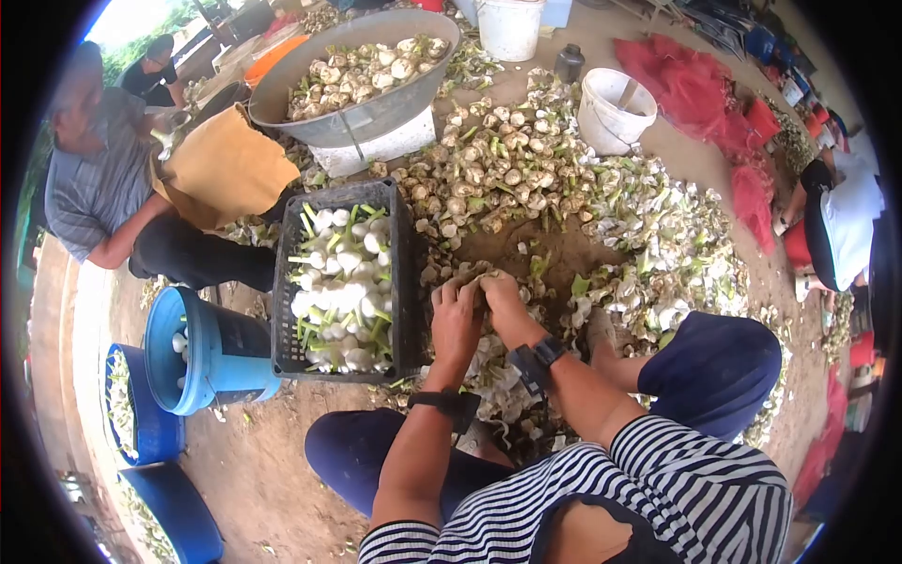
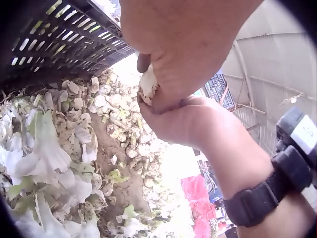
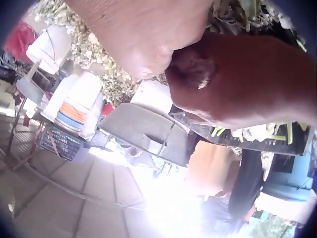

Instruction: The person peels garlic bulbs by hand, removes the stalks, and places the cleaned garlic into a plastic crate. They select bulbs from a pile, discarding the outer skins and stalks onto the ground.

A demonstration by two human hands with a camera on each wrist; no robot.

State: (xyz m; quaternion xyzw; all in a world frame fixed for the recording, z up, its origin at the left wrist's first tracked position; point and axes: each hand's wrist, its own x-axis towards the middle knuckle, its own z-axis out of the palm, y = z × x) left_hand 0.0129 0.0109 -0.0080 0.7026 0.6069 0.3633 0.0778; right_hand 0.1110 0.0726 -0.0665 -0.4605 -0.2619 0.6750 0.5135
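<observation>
Bare hands meet over a garlic bulb (image 2: 148,85) in a work area strewn with husks (image 1: 667,221). The left hand (image 1: 457,315) curls its fingers around the bulb, while the right hand (image 1: 505,303) closes in from the other side, its thumb and fingers bent narrowly at the bulb's lower end in the left wrist view. There, the bulb's visible part runs roughly top to bottom, smooth and white above, brown-flecked below; which end bears the roots cannot be told. The head view hides most of the bulb behind the fingers, and the right wrist view leaves it in deep shade.

Just left of the left hand stands a black plastic crate (image 1: 408,291) of white garlic with short green stalks (image 1: 348,273). Beyond both hands lies a heap of soil-stained garlic (image 1: 512,160), with a metal basin (image 1: 404,108) of more bulbs farther off and a white bucket (image 1: 601,127) beyond the right hand. Husks spread to the right hand's right. The right wrist view alone takes in the broad ribbed roof (image 3: 94,198) overhead; the head view alone shows the striped shirt (image 1: 554,489).
</observation>
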